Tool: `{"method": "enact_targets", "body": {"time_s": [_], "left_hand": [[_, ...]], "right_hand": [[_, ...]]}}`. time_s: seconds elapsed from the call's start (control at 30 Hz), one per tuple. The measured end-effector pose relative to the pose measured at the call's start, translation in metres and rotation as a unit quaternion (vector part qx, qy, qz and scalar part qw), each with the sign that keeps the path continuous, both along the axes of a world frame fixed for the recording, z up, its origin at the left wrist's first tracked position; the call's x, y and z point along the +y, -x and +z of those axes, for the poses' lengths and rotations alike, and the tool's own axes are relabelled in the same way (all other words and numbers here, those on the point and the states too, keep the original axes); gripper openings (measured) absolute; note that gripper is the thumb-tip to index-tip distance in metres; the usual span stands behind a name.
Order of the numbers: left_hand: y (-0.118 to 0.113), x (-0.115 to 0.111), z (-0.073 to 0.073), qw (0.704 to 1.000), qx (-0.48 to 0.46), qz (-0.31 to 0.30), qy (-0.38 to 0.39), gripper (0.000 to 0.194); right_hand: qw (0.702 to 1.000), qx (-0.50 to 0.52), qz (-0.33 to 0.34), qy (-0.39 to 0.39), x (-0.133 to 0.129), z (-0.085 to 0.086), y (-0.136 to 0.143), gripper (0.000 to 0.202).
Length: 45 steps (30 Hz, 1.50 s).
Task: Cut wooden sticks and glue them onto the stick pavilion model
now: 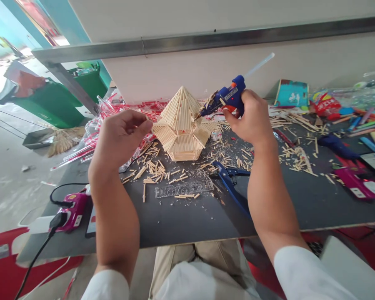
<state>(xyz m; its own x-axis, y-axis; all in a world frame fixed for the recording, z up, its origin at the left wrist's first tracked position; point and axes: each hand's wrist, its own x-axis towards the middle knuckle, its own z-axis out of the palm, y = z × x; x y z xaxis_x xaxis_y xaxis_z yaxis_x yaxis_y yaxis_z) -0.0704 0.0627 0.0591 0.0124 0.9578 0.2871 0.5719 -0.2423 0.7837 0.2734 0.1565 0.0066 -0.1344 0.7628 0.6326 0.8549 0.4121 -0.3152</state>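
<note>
A small pagoda-like model (181, 110) built from thin wooden sticks stands on the dark table, with a pointed roof and a wider lower tier. My right hand (253, 114) is wrapped round a blue hot glue gun (233, 95), a clear glue stick (261, 64) jutting from its back. The gun's nozzle is at the roof's right side; whether it touches cannot be told. At the model's left edge, my left hand (125, 135) is closed in a pinch on a short wooden stick (147, 118), mostly hidden by the fingers.
Cut stick pieces (154, 166) litter the table around the model. In front lie a clear ruler (184, 188) and a blue cutter (233, 187). Pink power strips (73, 211) sit at both sides. Red-and-white plastic wrappers (112, 108) are heaped behind; green bins (46, 102) stand left.
</note>
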Motion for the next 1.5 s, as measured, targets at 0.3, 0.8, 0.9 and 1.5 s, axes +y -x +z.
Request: {"method": "enact_targets", "body": {"time_s": [0.3, 0.8, 0.9, 1.5], "left_hand": [[-0.019, 0.010, -0.011, 0.994, 0.098, 0.018, -0.045, 0.019], [-0.031, 0.013, -0.017, 0.988, 0.145, 0.008, -0.059, 0.020], [-0.033, 0.016, -0.022, 0.988, 0.136, 0.013, -0.071, 0.018], [-0.042, 0.020, -0.031, 0.986, 0.132, 0.005, -0.105, 0.013]], "right_hand": [[1.000, 0.004, 0.004, -0.015, -0.003, 0.004, 0.006, 0.028], [1.000, -0.008, -0.001, -0.030, -0.002, 0.002, 0.007, 0.022], [1.000, -0.007, 0.002, -0.029, -0.001, 0.001, 0.007, 0.024], [0.999, -0.007, 0.009, -0.041, -0.003, 0.004, 0.007, 0.025]]}}
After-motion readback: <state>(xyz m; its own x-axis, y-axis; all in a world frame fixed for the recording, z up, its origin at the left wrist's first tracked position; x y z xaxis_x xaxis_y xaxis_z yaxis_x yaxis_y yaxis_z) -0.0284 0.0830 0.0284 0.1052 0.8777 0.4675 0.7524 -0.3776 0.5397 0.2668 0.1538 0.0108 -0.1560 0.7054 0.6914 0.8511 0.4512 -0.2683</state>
